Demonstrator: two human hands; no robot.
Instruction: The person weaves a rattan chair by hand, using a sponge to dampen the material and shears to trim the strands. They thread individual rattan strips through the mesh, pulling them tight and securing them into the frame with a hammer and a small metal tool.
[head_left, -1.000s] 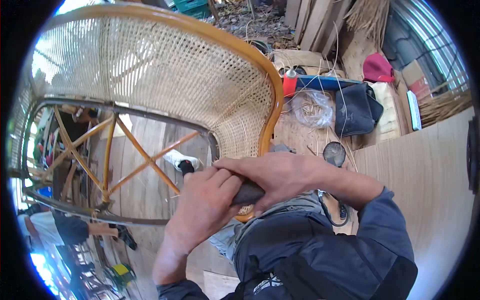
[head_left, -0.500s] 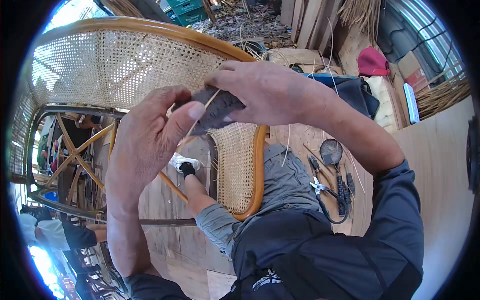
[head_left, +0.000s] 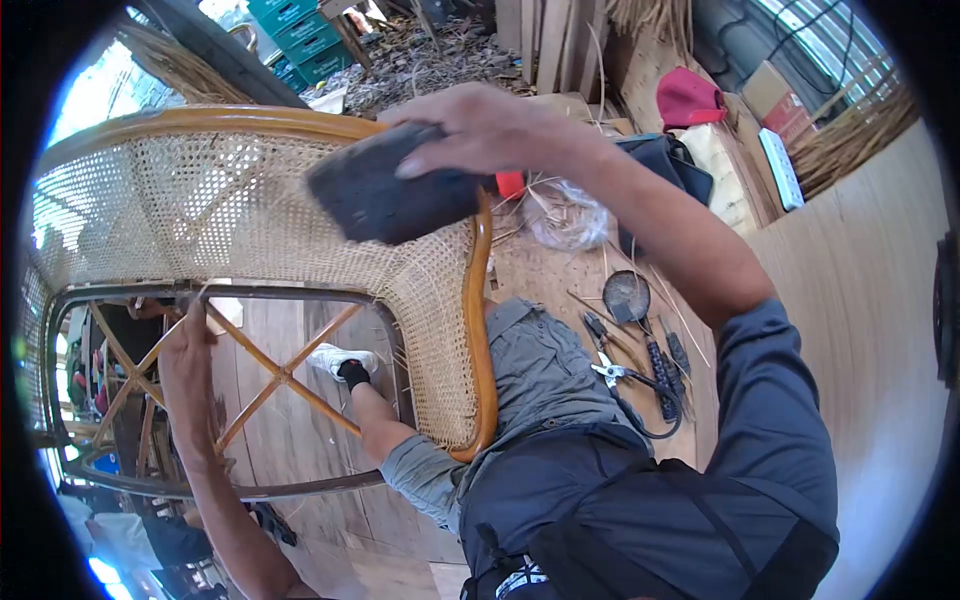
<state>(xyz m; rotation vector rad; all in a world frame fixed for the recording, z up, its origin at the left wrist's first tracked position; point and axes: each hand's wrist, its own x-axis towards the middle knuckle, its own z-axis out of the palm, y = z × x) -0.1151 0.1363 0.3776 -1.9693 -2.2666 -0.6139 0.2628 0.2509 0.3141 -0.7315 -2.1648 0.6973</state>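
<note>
Half a second ago both hands met in front of the cane panel, pinching a thin strand against the dark block; now they have parted, and the strand is no longer between them. One hand, the right hand [head_left: 480, 125], is raised above the curved top rail and clasps the dark grey rectangular block [head_left: 395, 192] along its upper edge, fingers [head_left: 425, 160] curled over the block's top face, so the block hangs tilted in front of the woven honey-coloured rattan chair back [head_left: 230, 210], close to the webbing; whether it touches the weave cannot be told. The left hand [head_left: 188, 372] has dropped low to the left and lies against the dark curved frame rail [head_left: 250, 292] that runs under the cane panel, its fingers closed round that rail beside the crossed orange rattan braces [head_left: 280, 375]. The person's knee in grey trousers [head_left: 545, 360] sits just beside the chair's glossy orange side rail [head_left: 483, 330], and a foot in a white shoe [head_left: 335, 358] shows through the open frame. On the wooden plank floor [head_left: 560, 275] to the right lie pliers and dark-handled hand tools [head_left: 640, 365] near a small round dark dish [head_left: 627, 297]; farther back are a black bag [head_left: 680, 165], a clear plastic bag of cane strips [head_left: 570, 215] and a red cap [head_left: 688, 100].
</note>
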